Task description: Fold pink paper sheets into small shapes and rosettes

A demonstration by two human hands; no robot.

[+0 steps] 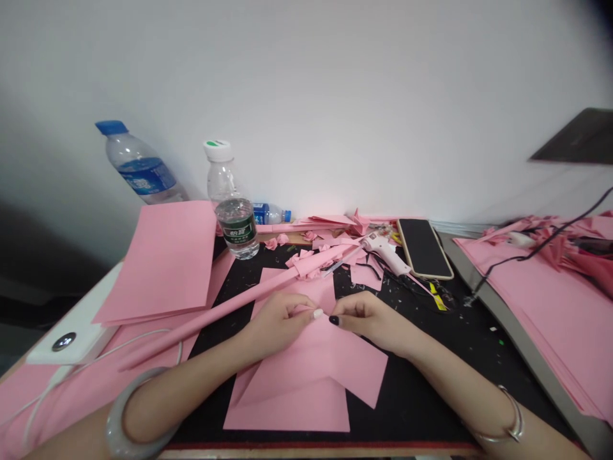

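Observation:
A pink paper sheet (316, 348) is pinched at its top edge by both hands, near the middle of the desk. My left hand (282, 317) closes thumb and fingers on its upper left part. Just to the right, my right hand (371, 317) pinches the same edge, thumb and fingertips together. The sheet's right corner hangs toward the lower right. Beneath it lies another pink sheet (287, 418) on the black mat. A long rolled pink paper tube (230, 306) slants behind my left hand, its upper end among folded paper pieces.
A pink glue gun (389, 254) and a phone (425, 248) lie behind my right hand. A water bottle (234, 217) stands at the back; a blue-capped bottle (143, 169) leans against the wall. Pink paper stacks (167, 262) flank the black mat (407, 409). A black cable (541, 249) runs at right.

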